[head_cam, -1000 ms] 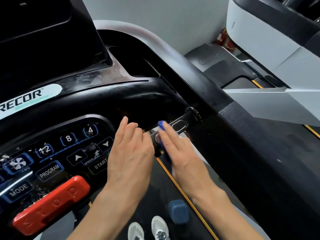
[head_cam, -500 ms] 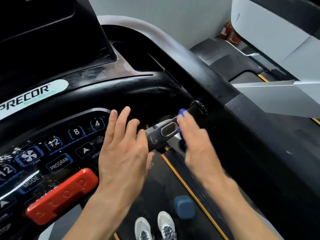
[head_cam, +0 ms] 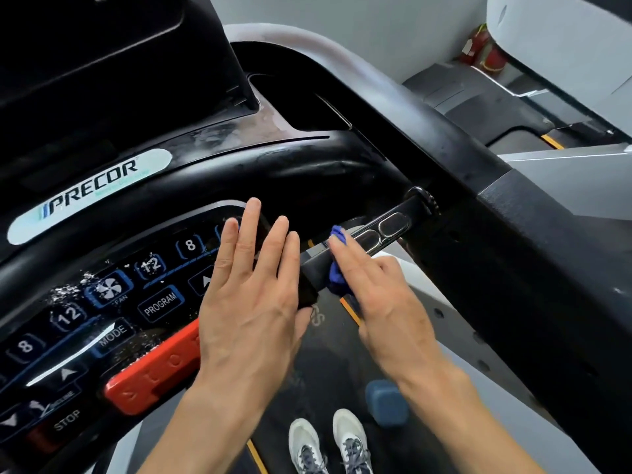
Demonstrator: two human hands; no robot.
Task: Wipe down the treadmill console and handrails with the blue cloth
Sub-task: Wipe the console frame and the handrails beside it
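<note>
Right hand [head_cam: 383, 295] pressing the blue cloth [head_cam: 337, 268] against the short black grip bar [head_cam: 372, 239] beside the console [head_cam: 143, 289], fingers extended over the fabric and holding it down, cloth bunched beneath the fingertips and spilling under the bar. Left hand [head_cam: 253, 295] flat and relaxed, fingers straight and close together, resting over the console's right edge and holding nothing. Further out, droplets or residue on the keypad near the fan button [head_cam: 108, 289], a smeared patch higher on the console top, the red stop bar [head_cam: 154, 374] just beside the left palm. Risks, as a judgement: cloth slipping off the narrow bar because so little of it sits under the fingers; left palm leaning onto keys or the stop bar; wet residue left unwiped. Below, white shoes [head_cam: 328, 443] on the belt and a blue dumbbell [head_cam: 386, 401] close by, a tripping hazard.
</note>
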